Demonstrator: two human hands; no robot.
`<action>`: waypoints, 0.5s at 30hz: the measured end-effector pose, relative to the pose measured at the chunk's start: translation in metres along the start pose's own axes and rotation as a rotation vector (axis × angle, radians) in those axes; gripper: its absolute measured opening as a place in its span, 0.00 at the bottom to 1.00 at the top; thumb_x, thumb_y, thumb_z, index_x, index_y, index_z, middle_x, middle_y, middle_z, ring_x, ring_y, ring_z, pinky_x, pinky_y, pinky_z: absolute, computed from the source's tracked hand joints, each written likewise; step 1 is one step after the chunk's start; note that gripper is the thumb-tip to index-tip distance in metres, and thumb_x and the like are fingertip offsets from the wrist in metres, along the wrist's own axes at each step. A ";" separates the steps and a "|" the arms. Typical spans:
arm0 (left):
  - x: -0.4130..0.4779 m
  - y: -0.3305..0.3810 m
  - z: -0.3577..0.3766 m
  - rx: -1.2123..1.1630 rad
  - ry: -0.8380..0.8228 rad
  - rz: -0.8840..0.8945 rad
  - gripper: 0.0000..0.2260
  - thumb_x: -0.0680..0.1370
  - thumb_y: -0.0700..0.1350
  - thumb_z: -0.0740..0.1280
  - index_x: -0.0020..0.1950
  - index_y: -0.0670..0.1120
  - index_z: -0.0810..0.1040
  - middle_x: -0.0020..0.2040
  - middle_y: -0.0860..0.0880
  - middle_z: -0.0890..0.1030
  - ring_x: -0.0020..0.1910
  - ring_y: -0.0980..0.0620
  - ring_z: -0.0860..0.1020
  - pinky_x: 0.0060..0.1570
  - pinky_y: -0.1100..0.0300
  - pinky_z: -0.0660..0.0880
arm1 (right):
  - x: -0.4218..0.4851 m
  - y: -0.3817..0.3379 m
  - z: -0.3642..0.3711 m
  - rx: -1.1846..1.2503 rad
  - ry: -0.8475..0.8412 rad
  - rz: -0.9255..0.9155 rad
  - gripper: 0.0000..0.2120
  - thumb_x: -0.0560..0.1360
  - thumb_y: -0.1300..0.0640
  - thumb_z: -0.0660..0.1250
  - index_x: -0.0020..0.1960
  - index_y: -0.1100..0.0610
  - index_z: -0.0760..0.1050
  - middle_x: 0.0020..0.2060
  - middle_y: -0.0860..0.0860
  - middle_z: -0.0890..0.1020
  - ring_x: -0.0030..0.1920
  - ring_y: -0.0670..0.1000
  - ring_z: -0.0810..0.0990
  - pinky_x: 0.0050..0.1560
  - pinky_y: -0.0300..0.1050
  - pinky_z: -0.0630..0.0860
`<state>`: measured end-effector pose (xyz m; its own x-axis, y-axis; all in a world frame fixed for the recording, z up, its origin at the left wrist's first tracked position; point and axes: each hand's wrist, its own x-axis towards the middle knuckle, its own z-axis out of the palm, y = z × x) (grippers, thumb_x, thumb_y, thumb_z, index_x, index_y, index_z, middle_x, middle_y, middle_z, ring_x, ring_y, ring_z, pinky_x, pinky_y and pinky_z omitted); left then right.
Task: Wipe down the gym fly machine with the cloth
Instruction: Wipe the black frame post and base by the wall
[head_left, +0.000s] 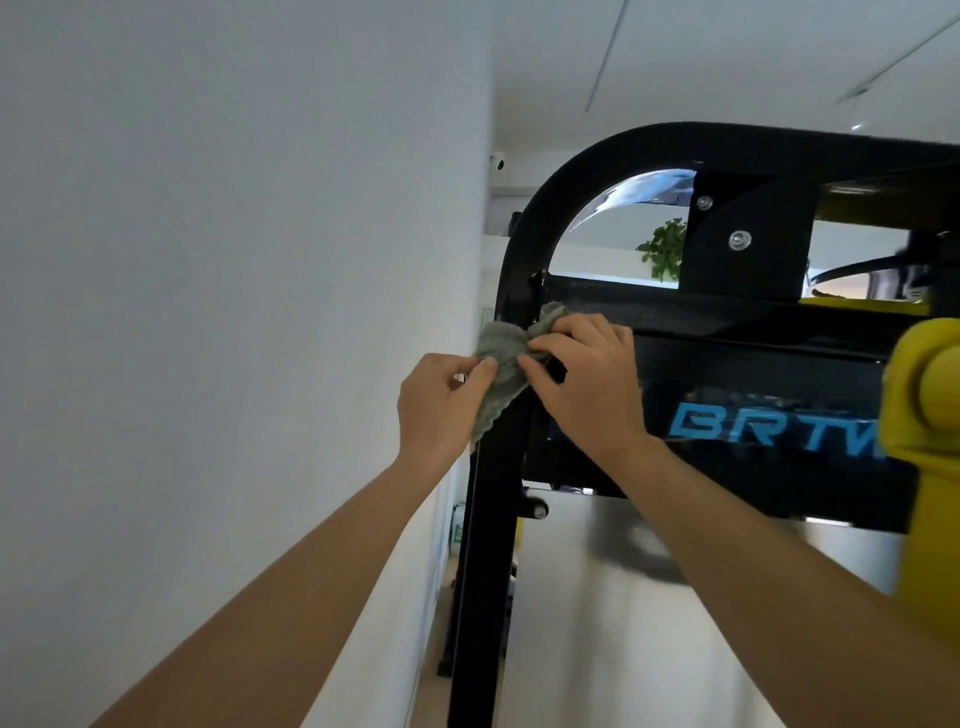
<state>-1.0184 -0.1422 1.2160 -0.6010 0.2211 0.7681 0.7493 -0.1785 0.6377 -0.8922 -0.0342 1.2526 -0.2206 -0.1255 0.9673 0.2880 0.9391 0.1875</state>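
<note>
One left hand, one right hand, one cloth, one fly machine, one plant.

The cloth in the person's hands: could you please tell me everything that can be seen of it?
The cloth is a grey-green rag with a ribbed, towel-like weave, looking soft and crumpled. It is bunched against the machine's black upright post, just below where the frame curves, one end hanging down. The left hand pinches its lower left edge; the right hand grips its upper right part.
</note>
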 end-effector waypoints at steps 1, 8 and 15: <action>-0.003 -0.002 0.001 -0.005 0.003 -0.021 0.13 0.79 0.57 0.68 0.52 0.50 0.86 0.49 0.54 0.83 0.46 0.57 0.80 0.54 0.53 0.78 | -0.006 -0.001 0.001 0.009 0.000 0.014 0.08 0.73 0.53 0.76 0.48 0.57 0.85 0.45 0.52 0.83 0.49 0.54 0.79 0.55 0.45 0.66; -0.027 -0.021 0.003 -0.013 0.002 -0.120 0.11 0.75 0.57 0.74 0.49 0.51 0.86 0.43 0.58 0.85 0.41 0.61 0.82 0.51 0.57 0.80 | -0.052 -0.019 0.013 0.114 -0.050 0.181 0.07 0.73 0.58 0.77 0.48 0.59 0.83 0.45 0.54 0.83 0.49 0.54 0.79 0.55 0.44 0.69; -0.064 -0.045 0.006 -0.080 -0.052 -0.082 0.12 0.74 0.47 0.77 0.54 0.51 0.79 0.48 0.60 0.84 0.43 0.60 0.83 0.43 0.63 0.81 | -0.098 -0.035 0.017 0.119 -0.064 0.294 0.08 0.71 0.58 0.78 0.48 0.59 0.83 0.45 0.54 0.83 0.48 0.54 0.80 0.52 0.42 0.68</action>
<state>-1.0123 -0.1426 1.1382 -0.6428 0.2869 0.7103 0.6722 -0.2336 0.7026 -0.8966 -0.0496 1.1485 -0.2034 0.1732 0.9636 0.2381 0.9634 -0.1229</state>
